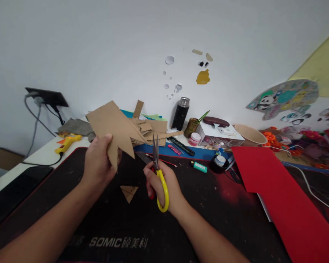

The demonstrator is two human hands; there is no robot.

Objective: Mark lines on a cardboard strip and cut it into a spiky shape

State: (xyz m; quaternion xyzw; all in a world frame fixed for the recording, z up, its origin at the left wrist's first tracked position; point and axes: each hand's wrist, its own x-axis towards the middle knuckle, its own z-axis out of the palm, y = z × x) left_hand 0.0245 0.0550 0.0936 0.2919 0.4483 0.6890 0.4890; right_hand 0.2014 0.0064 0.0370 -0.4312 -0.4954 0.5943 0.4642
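A flat piece of brown cardboard (111, 122) with pointed, notched edges is gripped at its lower left by my left hand (98, 155), thumb on the face towards me. My right hand (164, 186) is wrapped round a pair of scissors (162, 186) with a yellow and a red handle. Their blades point up and are nearly together, to the right of the cardboard and apart from it. A small cardboard triangle (129, 193) lies on the black desk mat (112, 215) below and between my hands.
Cardboard scraps (153, 126) are piled behind my hands. A yellow glue gun (68, 143) lies at left. Along the back stand a black thermos (181, 114) and a white box (220, 134). A turquoise lighter (199, 167) and red sheet (285, 197) lie at right.
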